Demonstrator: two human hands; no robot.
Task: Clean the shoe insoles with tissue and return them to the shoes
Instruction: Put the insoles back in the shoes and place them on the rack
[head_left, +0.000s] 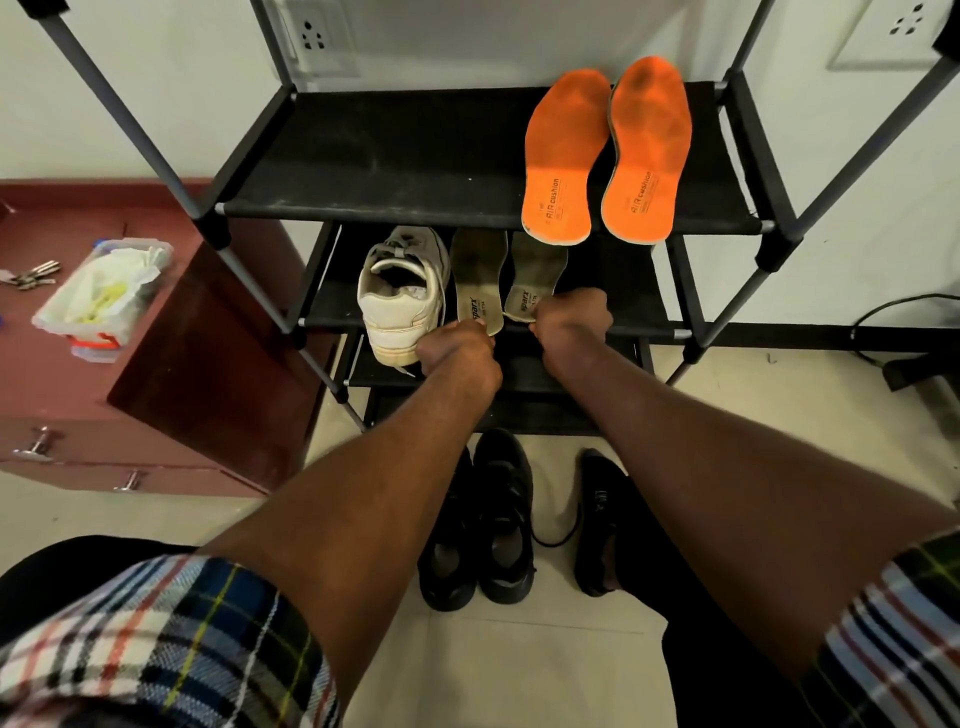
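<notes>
Reaching down into the middle tier of the black fabric-and-metal-tube shoe rack (415, 156), I have both arms stretched out in front of me, plaid shirt sleeves (171, 639) pushed up above the elbows. My left hand (457, 351) is curled at the heel end of the left beige worn insole with "sparx" printed on it (479, 275), its fingers pinching that end at the front edge of the shelf. My right hand (571, 317) is likewise curled, gripping the heel end of the right beige insole with the same print (537, 275); the two insoles lie side by side on the middle shelf, toes pointing toward the wall. Just to their left on the same shelf stands a white lace-up sneaker (402, 296), heel toward me and hanging slightly over the shelf's front bar, close beside my left hand. On the shelf above, toward its right end, lie two bright orange foam insoles marked "AIR cushion" (608, 150), side by side, heels overhanging the front edge, their toe areas darkened with dirt. On the pale tiled floor (519, 675) below my arms sit a pair of black shoes (478, 525) together and a single black laced shoe (597, 519) to their right. To the left stands a reddish-brown wooden drawer table (156, 374), carrying a clear plastic box holding white crumpled tissue (104, 291) and a bunch of metal keys (31, 274).
</notes>
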